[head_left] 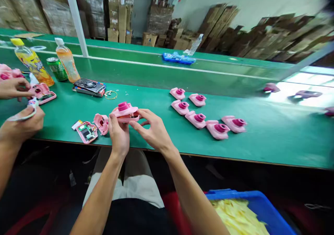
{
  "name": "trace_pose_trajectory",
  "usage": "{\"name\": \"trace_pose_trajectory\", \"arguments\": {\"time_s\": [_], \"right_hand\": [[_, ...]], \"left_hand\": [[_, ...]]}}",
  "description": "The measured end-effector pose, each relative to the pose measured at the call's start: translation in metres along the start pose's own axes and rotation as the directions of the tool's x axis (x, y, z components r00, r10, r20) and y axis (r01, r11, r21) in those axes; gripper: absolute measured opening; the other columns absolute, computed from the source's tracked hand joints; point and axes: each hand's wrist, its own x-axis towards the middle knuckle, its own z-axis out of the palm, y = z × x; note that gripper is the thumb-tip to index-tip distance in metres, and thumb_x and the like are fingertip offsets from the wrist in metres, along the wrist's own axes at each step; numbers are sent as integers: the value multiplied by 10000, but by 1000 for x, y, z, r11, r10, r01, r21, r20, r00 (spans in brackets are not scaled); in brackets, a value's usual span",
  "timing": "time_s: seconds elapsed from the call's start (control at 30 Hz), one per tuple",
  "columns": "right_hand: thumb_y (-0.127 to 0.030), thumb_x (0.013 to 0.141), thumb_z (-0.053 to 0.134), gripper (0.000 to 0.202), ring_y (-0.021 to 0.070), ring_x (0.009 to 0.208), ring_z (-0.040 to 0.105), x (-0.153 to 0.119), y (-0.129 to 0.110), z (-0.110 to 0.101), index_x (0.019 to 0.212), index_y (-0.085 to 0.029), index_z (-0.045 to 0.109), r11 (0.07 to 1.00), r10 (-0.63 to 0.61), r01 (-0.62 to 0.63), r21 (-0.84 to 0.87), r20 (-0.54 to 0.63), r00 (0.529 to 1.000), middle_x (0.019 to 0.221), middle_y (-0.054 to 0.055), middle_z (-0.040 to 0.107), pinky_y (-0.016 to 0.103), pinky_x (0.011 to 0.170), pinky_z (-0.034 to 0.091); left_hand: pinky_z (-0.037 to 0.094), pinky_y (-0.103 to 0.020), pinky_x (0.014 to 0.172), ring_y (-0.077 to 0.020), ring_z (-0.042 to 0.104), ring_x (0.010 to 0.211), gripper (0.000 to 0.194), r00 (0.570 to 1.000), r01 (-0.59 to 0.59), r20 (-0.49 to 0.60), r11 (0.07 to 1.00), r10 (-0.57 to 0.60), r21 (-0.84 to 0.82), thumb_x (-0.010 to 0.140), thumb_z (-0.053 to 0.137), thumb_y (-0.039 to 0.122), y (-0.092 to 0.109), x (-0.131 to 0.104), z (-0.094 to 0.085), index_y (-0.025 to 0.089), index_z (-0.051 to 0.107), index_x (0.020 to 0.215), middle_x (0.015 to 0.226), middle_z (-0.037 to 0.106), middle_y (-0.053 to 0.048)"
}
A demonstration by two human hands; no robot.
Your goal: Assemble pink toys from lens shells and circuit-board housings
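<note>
My left hand and my right hand both hold a pink toy camera just above the green table near its front edge. The camera's darker pink lens points up. Left of my hands lie a pink front shell and an open pink back half with a green circuit board. Several assembled pink cameras sit in a loose row to the right.
A co-worker's hands work on another pink camera at the left. Two drink bottles, a green can and a phone stand behind. A blue bin with yellow pieces sits below right.
</note>
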Motion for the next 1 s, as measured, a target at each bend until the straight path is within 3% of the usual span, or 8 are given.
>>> {"name": "trace_pose_trajectory", "arguments": {"time_s": [0.23, 0.33, 0.43, 0.63, 0.77, 0.9, 0.97, 1.0], "right_hand": [[-427, 825, 756, 288, 228, 1013, 650, -4, 0, 8, 1012, -214, 704, 999, -37, 33, -21, -177, 984, 1101, 75, 662, 327, 717, 594], [-441, 874, 707, 239, 231, 1019, 646, -5, 1, 10, 971, -223, 716, 993, -67, 40, -107, -254, 965, 1156, 92, 631, 364, 764, 605], [-410, 952, 595, 226, 220, 1015, 642, -6, 4, 11, 954, -212, 703, 996, -49, 30, -86, -227, 973, 1171, 104, 594, 348, 745, 615], [-475, 952, 607, 273, 231, 1069, 625, -6, 9, 15, 981, -213, 679, 999, -51, 47, -26, -217, 975, 1172, 106, 577, 364, 815, 612], [-505, 976, 560, 312, 256, 1132, 606, -10, 17, 17, 992, -222, 689, 994, -100, 89, -61, -200, 975, 1195, 119, 589, 402, 851, 597], [-515, 1033, 429, 378, 234, 1081, 630, -6, 25, 0, 978, -248, 689, 983, -141, 169, 69, -301, 943, 1136, 96, 633, 422, 858, 585], [-455, 1013, 518, 249, 200, 1013, 652, 4, 21, -20, 1034, -280, 694, 973, -114, 153, 176, -212, 971, 1176, 69, 642, 359, 786, 592], [-428, 984, 587, 200, 196, 1026, 658, 11, 17, -31, 1084, -295, 698, 973, -101, 112, 203, -65, 993, 1229, 62, 642, 343, 787, 593]], "left_hand": [[539, -395, 986, -242, 713, 1019, 505, 959, 279, 60, 960, -277, -31, 1078, 296, 421, 11, -9, 11, 122, 703, 1091, 1053, 747, -146], [563, -322, 893, -196, 714, 985, 316, 985, 175, -3, 984, -175, -27, 1066, 409, 375, 7, -13, 11, 197, 627, 1211, 1051, 741, -85], [547, -245, 809, -152, 706, 929, 235, 994, 106, -15, 994, -105, 13, 1049, 479, 354, 2, -13, 8, 233, 587, 1219, 1031, 723, -45], [532, -263, 877, -153, 692, 955, 253, 994, 101, 26, 992, -103, 70, 1010, 553, 446, 3, -9, 3, 223, 593, 1123, 1042, 696, -38], [528, -216, 812, -125, 687, 901, 236, 997, 79, 16, 987, -82, 142, 1018, 541, 451, 5, -6, -1, 238, 597, 1104, 1059, 691, -20], [553, -238, 787, -157, 707, 890, 292, 971, 184, 132, 976, -199, 115, 1015, 534, 469, 9, -2, -8, 204, 636, 1080, 1029, 723, -46], [567, -249, 755, -170, 712, 851, 329, 923, 320, 182, 938, -340, 132, 1018, 525, 468, 13, -1, -13, 172, 658, 1066, 994, 737, -68], [569, -244, 729, -167, 712, 823, 339, 892, 387, 192, 911, -410, 147, 1023, 517, 462, 14, -1, -15, 160, 664, 1067, 974, 740, -74]]}}
